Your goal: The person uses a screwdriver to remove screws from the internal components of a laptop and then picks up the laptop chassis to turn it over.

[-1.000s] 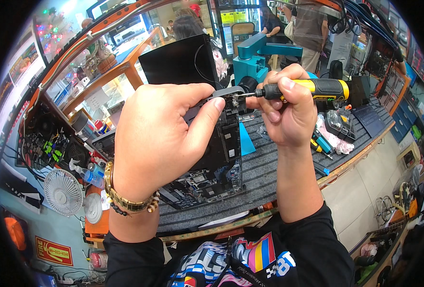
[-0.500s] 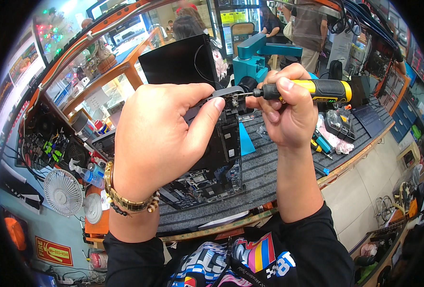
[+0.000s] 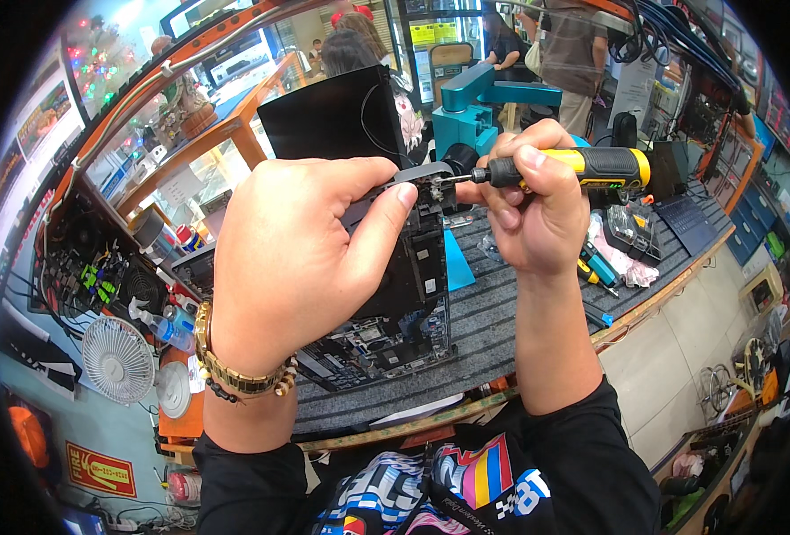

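Note:
An opened laptop [image 3: 386, 343] stands on the ribbed grey mat, its circuit boards and inner parts bare. At its far corner, my left hand [image 3: 292, 254] pinches a curved grey trim piece [image 3: 427, 170] between thumb and forefinger. My right hand [image 3: 542, 209] is closed round a yellow and black electric screwdriver [image 3: 596, 167], held level. Its thin bit points left and reaches the metal hinge [image 3: 436, 189] under the trim; whether it sits in a screw is too small to tell. Much of the laptop is hidden behind my left hand.
A dark screen panel [image 3: 328, 116] rises behind my left hand, beside a teal jointed stand [image 3: 466, 116]. A blue triangular piece [image 3: 457, 259] lies right of the laptop. Tools and a clear parts box [image 3: 631, 232] lie farther right. A white fan [image 3: 117, 358] is at left.
The screwdriver has shifted very slightly left in my right hand's steady hold. My left hand keeps its pinch on the trim piece.

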